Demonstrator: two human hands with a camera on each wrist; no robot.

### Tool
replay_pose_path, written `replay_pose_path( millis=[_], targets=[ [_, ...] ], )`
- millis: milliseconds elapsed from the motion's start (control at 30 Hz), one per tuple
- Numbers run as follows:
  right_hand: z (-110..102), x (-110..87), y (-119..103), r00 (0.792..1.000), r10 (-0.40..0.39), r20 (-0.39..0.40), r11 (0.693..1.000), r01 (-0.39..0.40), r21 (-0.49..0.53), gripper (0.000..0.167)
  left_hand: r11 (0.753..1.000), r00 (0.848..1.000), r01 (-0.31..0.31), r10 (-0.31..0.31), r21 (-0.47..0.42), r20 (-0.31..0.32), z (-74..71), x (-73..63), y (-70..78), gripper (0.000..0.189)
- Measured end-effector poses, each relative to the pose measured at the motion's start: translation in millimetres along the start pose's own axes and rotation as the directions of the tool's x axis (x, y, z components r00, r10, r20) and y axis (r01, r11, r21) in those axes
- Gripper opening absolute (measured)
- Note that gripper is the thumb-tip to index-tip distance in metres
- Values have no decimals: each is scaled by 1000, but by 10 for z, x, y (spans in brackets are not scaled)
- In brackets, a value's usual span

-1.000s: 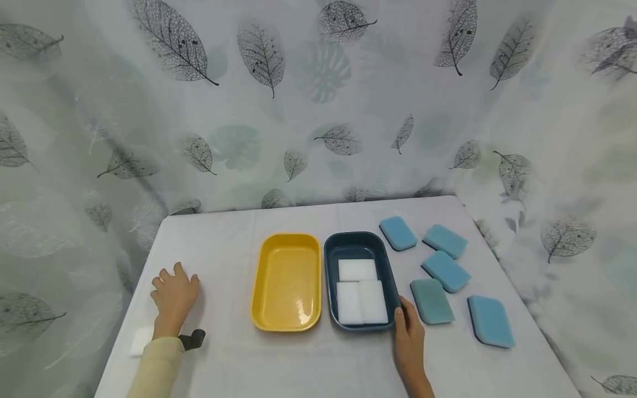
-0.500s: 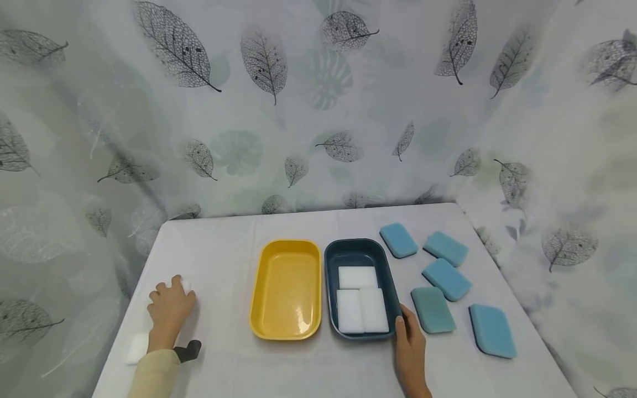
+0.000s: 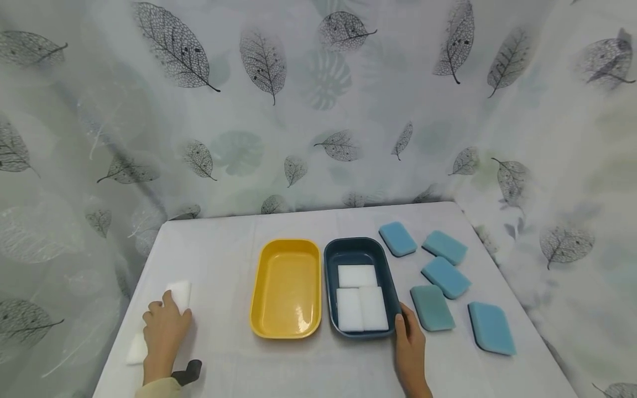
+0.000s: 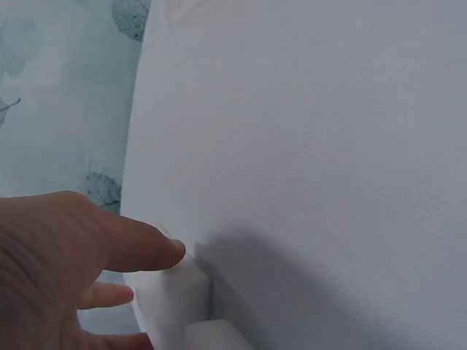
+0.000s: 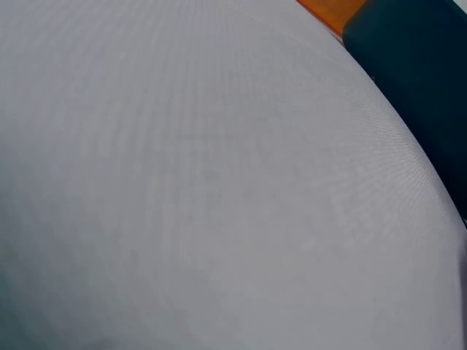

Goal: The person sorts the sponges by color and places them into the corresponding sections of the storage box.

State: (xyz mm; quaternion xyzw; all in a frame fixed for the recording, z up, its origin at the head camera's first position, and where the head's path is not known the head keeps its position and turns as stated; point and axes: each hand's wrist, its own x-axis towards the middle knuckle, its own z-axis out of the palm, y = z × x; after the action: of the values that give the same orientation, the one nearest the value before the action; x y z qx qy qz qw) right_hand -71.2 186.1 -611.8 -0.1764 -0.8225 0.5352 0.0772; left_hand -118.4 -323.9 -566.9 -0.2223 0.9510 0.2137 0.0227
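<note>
My left hand (image 3: 166, 334) is at the left of the table, fingers spread and bent, just short of a white sponge block (image 3: 181, 292). A second white block (image 3: 137, 350) lies beside my wrist, partly covered. In the left wrist view, a fingertip comes right to the edge of a white block (image 4: 179, 295), with another block (image 4: 215, 337) next to it. My right hand (image 3: 410, 342) holds the near right corner of a dark blue tray (image 3: 332, 298), thumb at the rim. Three white blocks (image 3: 357, 276) lie in that tray. The right wrist view shows no fingers, only the tray's side (image 5: 416, 80).
A yellow tray (image 3: 286, 334) stands left of the blue one. Several blue and teal sponges lie to the right, among them a teal sponge (image 3: 432, 308) near my right hand and a blue sponge (image 3: 491, 328) farther right. A leaf-patterned curtain (image 3: 308, 110) surrounds the table.
My left hand has drawn back toward me, uncovering the white block beyond its fingers. My right hand stays at the blue tray. The head view has tilted up slightly.
</note>
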Motion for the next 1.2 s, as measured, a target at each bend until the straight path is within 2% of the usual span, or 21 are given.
replay_pose_path(
  millis=[167,367,667,800,967,1200],
  targets=[
    [10,-1,9,1000,-4,3,1000,4,6,54,998,998,19,-22,-62,-52,58,-33,-37,76],
    [15,-13,27,1000,-6,3,1000,6,4,54,992,996,29,-39,-121,-77,116,-51,-27,75],
    [3,-8,36,1000,-24,-7,1000,24,6,53,973,990,-39,7,-227,-140,147,-96,107,66],
    [5,-1,42,999,-38,-9,999,38,16,52,960,992,-71,39,-272,-119,102,-89,225,67],
    [0,3,50,999,-49,-11,999,49,15,50,932,992,-114,91,-343,-83,-3,-135,469,70],
    [-6,5,43,998,-53,-13,999,53,12,50,891,978,-208,197,-403,-70,-19,-182,821,71]
  ],
)
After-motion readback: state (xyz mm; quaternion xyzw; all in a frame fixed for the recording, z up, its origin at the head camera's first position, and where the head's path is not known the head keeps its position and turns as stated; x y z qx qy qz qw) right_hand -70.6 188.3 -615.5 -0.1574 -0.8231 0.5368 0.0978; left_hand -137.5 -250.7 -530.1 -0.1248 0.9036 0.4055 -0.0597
